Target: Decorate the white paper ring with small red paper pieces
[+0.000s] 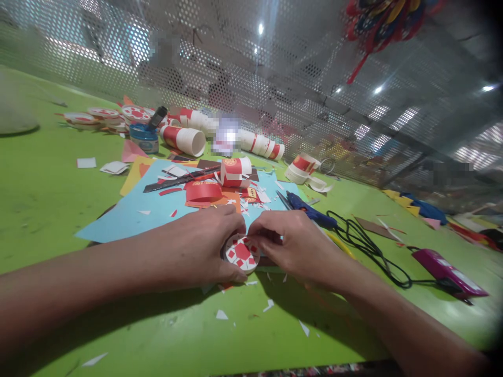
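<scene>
A round white paper disc [242,253] with a red centre piece and smaller red pieces around it sits low between my hands. My left hand [208,246] is closed around its left side, thumb at the lower edge. Over the disc's upper right edge, my right hand [288,243] pinches with thumb and forefinger; whatever lies between those fingertips is too small to make out. Just beyond are a curled red paper strip [203,192], a cut red-and-white paper cup [236,173] and small scraps on blue paper [113,222].
Scissors, a blue hot glue gun [310,212] and its black cord [367,246] lie to the right, with a magenta power strip [450,272]. Behind stand a blue jar [143,138] and several paper cups [184,140]. A perforated metal screen [236,68] borders the green table [165,330].
</scene>
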`<state>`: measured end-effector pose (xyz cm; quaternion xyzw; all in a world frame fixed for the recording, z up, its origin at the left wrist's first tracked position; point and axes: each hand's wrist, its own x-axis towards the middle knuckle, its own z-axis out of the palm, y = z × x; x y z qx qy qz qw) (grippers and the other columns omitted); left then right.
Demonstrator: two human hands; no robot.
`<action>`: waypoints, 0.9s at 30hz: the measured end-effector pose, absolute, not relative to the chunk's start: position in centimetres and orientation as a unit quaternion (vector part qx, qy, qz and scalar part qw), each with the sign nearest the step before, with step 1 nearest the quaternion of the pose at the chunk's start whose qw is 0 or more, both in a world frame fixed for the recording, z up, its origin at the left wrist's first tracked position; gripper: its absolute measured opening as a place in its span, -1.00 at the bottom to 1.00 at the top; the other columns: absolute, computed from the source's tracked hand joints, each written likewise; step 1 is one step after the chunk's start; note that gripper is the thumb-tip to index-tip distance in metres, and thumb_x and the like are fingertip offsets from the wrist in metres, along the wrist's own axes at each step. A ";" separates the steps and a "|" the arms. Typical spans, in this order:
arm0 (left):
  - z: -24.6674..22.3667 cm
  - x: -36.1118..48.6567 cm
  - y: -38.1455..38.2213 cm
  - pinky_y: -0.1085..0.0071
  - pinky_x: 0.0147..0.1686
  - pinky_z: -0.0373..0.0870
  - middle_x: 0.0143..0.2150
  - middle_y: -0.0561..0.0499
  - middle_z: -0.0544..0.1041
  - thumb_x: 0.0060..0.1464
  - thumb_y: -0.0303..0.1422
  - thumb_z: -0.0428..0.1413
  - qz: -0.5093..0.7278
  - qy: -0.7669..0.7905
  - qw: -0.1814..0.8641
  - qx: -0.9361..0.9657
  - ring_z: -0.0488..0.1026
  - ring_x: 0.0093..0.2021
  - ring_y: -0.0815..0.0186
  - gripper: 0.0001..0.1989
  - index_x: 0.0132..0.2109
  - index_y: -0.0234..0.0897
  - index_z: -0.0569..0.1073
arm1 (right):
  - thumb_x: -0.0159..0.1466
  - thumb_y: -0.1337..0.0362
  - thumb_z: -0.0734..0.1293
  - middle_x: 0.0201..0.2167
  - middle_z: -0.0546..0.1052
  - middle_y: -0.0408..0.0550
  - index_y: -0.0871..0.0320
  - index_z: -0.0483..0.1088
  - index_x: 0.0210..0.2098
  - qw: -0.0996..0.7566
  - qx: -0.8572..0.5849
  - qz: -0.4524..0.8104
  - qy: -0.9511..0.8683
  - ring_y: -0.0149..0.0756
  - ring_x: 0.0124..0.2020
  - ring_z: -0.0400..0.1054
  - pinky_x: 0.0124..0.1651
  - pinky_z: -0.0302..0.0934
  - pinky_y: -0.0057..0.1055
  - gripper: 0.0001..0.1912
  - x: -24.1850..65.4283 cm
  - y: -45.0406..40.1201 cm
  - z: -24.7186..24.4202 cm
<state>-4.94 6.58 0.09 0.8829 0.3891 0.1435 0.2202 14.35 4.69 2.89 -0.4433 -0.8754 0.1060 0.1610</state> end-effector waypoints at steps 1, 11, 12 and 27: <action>0.1 -4.9 6.6 0.38 -0.37 0.23 -0.20 -0.01 0.46 -0.15 -0.15 0.20 0.142 0.389 0.220 0.883 0.38 -0.29 0.23 -0.65 -0.20 -0.20 0.44 | 0.17 0.56 0.36 -0.51 0.54 -0.11 0.29 0.53 -0.39 0.161 -0.443 0.106 -0.875 -0.48 -0.50 0.29 -0.42 0.07 -0.53 -0.88 14.3 4.7 2.9; 0.1 -4.8 6.7 0.36 -0.35 0.25 -0.20 -0.02 0.45 -0.16 -0.16 0.21 0.139 0.390 0.219 0.883 0.38 -0.27 0.21 -0.65 -0.20 -0.21 0.44 | 0.21 0.51 0.36 -0.49 0.54 -0.10 0.27 0.53 -0.38 0.127 -0.464 0.104 -0.870 -0.45 -0.49 0.29 -0.42 0.05 -0.49 -0.89 14.1 4.8 3.1; 0.2 -4.8 6.7 0.36 -0.34 0.25 -0.20 -0.02 0.45 -0.16 -0.16 0.21 0.137 0.391 0.220 0.883 0.38 -0.27 0.21 -0.65 -0.20 -0.21 0.44 | 0.21 0.50 0.35 -0.49 0.54 -0.10 0.27 0.53 -0.38 0.127 -0.464 0.104 -0.871 -0.45 -0.49 0.28 -0.43 0.04 -0.49 -0.89 14.1 4.8 3.0; 0.3 -4.8 6.6 0.36 -0.34 0.27 -0.19 -0.02 0.46 -0.16 -0.16 0.21 0.139 0.388 0.225 0.883 0.39 -0.27 0.20 -0.66 -0.20 -0.20 0.45 | 0.17 0.56 0.34 -0.51 0.53 -0.14 0.26 0.53 -0.39 0.141 -0.467 0.117 -0.865 -0.49 -0.51 0.26 -0.43 0.05 -0.52 -0.85 14.2 4.8 3.1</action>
